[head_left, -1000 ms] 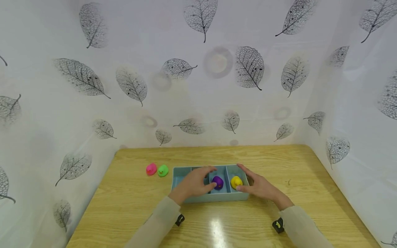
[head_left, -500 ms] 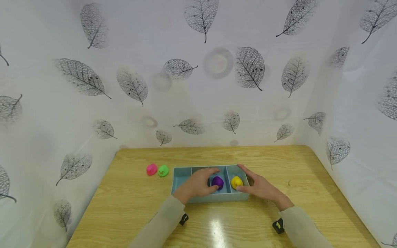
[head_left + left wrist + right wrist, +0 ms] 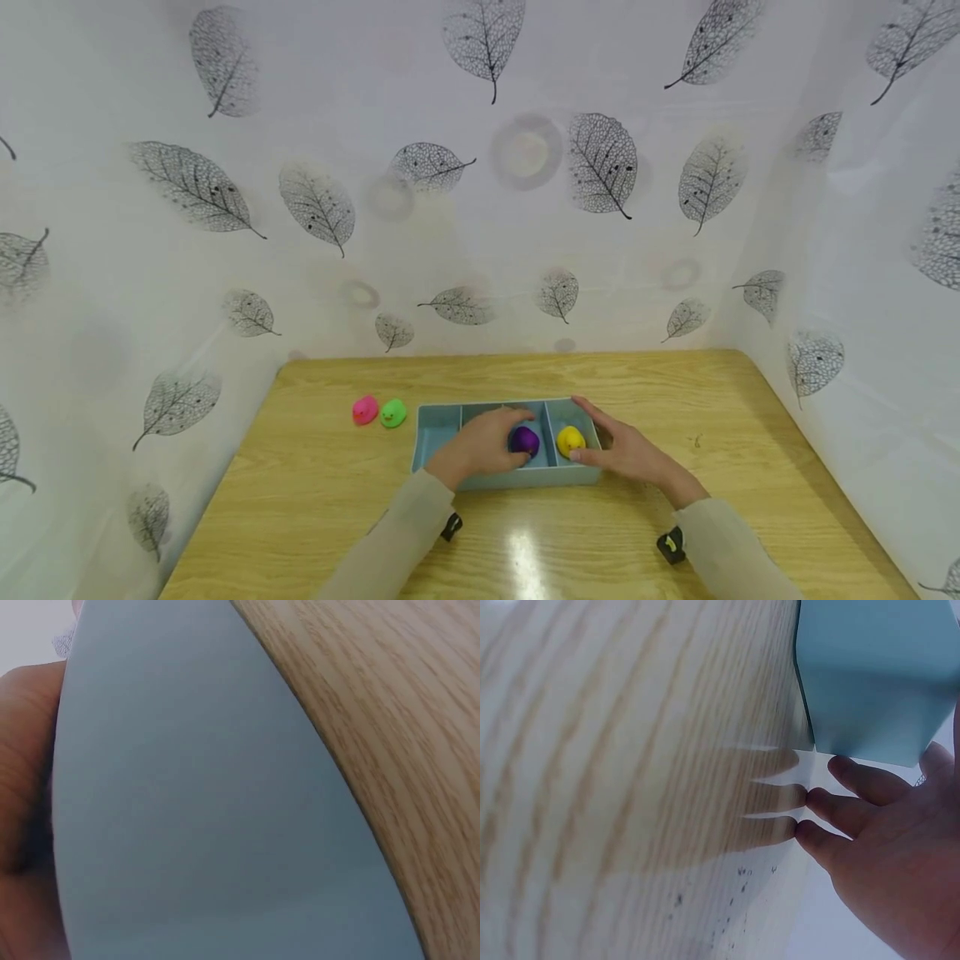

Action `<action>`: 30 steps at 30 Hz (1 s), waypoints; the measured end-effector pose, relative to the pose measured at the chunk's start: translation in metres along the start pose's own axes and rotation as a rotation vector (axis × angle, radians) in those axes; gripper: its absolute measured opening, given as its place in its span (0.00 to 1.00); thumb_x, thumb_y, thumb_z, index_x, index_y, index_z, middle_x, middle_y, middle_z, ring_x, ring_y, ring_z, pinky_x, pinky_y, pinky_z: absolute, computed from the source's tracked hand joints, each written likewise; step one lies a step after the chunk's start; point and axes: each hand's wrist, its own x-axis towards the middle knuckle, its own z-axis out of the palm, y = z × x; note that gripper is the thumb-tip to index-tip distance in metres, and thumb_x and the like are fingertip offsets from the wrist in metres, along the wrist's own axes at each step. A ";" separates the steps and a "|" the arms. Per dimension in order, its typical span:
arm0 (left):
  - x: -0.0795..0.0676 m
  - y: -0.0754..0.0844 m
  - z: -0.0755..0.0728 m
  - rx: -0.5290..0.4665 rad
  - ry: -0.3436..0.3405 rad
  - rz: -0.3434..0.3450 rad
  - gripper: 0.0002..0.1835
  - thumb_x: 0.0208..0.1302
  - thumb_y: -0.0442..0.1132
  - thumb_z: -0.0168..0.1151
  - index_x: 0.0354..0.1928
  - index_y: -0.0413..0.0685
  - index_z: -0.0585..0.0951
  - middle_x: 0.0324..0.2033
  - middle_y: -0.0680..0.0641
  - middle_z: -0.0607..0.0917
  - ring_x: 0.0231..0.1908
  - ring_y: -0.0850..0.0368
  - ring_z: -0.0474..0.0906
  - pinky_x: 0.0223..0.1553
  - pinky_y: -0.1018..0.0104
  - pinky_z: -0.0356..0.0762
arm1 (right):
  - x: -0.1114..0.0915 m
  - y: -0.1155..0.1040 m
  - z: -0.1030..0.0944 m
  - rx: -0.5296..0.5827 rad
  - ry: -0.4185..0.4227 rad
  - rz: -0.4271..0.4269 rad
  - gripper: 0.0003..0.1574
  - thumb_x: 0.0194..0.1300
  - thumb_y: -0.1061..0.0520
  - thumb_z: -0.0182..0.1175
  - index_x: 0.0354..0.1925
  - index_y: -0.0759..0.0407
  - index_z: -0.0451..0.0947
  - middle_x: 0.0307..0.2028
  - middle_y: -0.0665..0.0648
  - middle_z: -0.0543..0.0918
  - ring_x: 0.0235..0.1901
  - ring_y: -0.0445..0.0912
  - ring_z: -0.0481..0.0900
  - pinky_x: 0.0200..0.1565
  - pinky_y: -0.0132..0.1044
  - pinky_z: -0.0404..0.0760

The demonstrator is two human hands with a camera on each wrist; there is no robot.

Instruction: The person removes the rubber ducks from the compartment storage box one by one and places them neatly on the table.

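A long blue-grey box (image 3: 487,481) with dividers sits on the wooden table. Over its middle, my left hand (image 3: 483,443) reaches in, thumb and forefinger bent around a purple toy duck (image 3: 524,442). The rest of those fingers are hidden behind the hand. In the left wrist view the box's front wall (image 3: 210,795) covers most of the hand. At the box's right end, my right hand (image 3: 626,450) spreads thumb and straight forefinger from front rim to back corner. Its other fingers (image 3: 847,814) extend close by the end wall. A yellow toy duck (image 3: 571,442) lies in the rightmost compartment.
Left of the box, a pink toy duck (image 3: 365,410) and a green toy duck (image 3: 393,413) lie on the table (image 3: 300,500). White sheeting (image 3: 480,250) printed with leaves rises behind the table and along both sides.
My left hand has moved a little to the right and its thumb and forefinger have come further around the purple duck. The right hand, the box and the other ducks have kept their places.
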 end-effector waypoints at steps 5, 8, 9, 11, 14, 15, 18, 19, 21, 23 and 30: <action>0.002 0.002 0.000 0.006 -0.017 -0.007 0.36 0.66 0.48 0.72 0.74 0.51 0.74 0.70 0.46 0.79 0.68 0.47 0.78 0.69 0.53 0.78 | -0.001 -0.001 0.000 -0.009 0.000 -0.005 0.59 0.69 0.34 0.67 0.85 0.31 0.45 0.83 0.65 0.54 0.76 0.76 0.59 0.69 0.78 0.62; 0.004 0.002 0.000 0.011 -0.015 -0.005 0.35 0.65 0.49 0.73 0.73 0.51 0.75 0.68 0.46 0.81 0.66 0.48 0.79 0.67 0.53 0.79 | -0.002 -0.002 -0.001 -0.005 0.001 0.000 0.59 0.69 0.34 0.67 0.85 0.29 0.44 0.83 0.64 0.54 0.76 0.76 0.60 0.69 0.78 0.63; 0.004 0.002 0.000 0.012 -0.018 -0.008 0.35 0.65 0.50 0.73 0.73 0.51 0.76 0.68 0.47 0.81 0.66 0.48 0.79 0.67 0.53 0.79 | -0.001 -0.001 -0.001 -0.007 0.001 0.002 0.59 0.69 0.34 0.67 0.85 0.28 0.44 0.83 0.64 0.54 0.76 0.76 0.60 0.69 0.78 0.63; 0.006 0.002 0.000 0.018 -0.022 -0.011 0.34 0.65 0.50 0.73 0.72 0.52 0.77 0.67 0.47 0.82 0.65 0.49 0.80 0.67 0.53 0.79 | -0.001 0.000 0.000 -0.004 0.002 0.007 0.59 0.69 0.34 0.67 0.84 0.27 0.44 0.83 0.64 0.55 0.75 0.76 0.61 0.69 0.78 0.63; 0.008 0.002 0.000 0.024 -0.034 -0.018 0.33 0.65 0.50 0.73 0.71 0.52 0.77 0.67 0.47 0.82 0.65 0.49 0.80 0.67 0.53 0.79 | 0.000 0.002 0.001 -0.004 0.002 0.011 0.59 0.68 0.33 0.68 0.85 0.29 0.44 0.83 0.63 0.55 0.75 0.76 0.62 0.69 0.77 0.63; 0.009 0.002 0.000 0.025 -0.038 -0.019 0.33 0.65 0.50 0.73 0.71 0.52 0.77 0.67 0.47 0.82 0.65 0.48 0.80 0.67 0.53 0.79 | 0.000 0.002 0.001 -0.004 0.002 0.012 0.60 0.68 0.33 0.68 0.85 0.30 0.45 0.83 0.63 0.55 0.75 0.76 0.61 0.70 0.77 0.63; 0.010 0.003 0.000 0.029 -0.047 -0.023 0.32 0.66 0.49 0.72 0.70 0.52 0.78 0.66 0.47 0.83 0.64 0.49 0.80 0.66 0.53 0.79 | 0.000 0.002 0.001 -0.003 0.000 0.010 0.60 0.68 0.33 0.68 0.85 0.35 0.45 0.83 0.64 0.55 0.75 0.76 0.61 0.69 0.78 0.63; 0.010 0.002 0.001 0.026 -0.047 -0.023 0.31 0.66 0.49 0.72 0.70 0.52 0.79 0.65 0.46 0.83 0.64 0.49 0.80 0.66 0.53 0.80 | 0.000 0.002 0.000 -0.005 -0.001 0.007 0.60 0.68 0.33 0.68 0.86 0.36 0.45 0.83 0.65 0.55 0.75 0.76 0.61 0.69 0.78 0.63; 0.010 0.003 0.001 0.016 -0.050 -0.028 0.29 0.67 0.48 0.72 0.69 0.52 0.79 0.64 0.47 0.84 0.63 0.49 0.81 0.66 0.54 0.80 | 0.000 0.002 0.000 -0.003 -0.003 0.008 0.60 0.69 0.34 0.68 0.85 0.35 0.45 0.83 0.65 0.54 0.76 0.76 0.60 0.69 0.78 0.62; 0.010 0.003 0.002 0.006 -0.046 -0.033 0.28 0.67 0.48 0.72 0.68 0.52 0.80 0.63 0.47 0.84 0.62 0.50 0.82 0.65 0.54 0.81 | 0.000 0.001 0.000 -0.004 -0.005 0.007 0.59 0.69 0.33 0.67 0.85 0.32 0.45 0.83 0.65 0.54 0.76 0.76 0.60 0.69 0.78 0.62; 0.012 0.004 0.004 0.032 -0.040 -0.072 0.28 0.66 0.52 0.73 0.66 0.56 0.81 0.60 0.50 0.86 0.58 0.52 0.83 0.59 0.55 0.83 | -0.001 0.000 -0.001 0.001 -0.005 0.009 0.59 0.69 0.34 0.68 0.85 0.29 0.44 0.83 0.64 0.54 0.76 0.75 0.59 0.70 0.78 0.62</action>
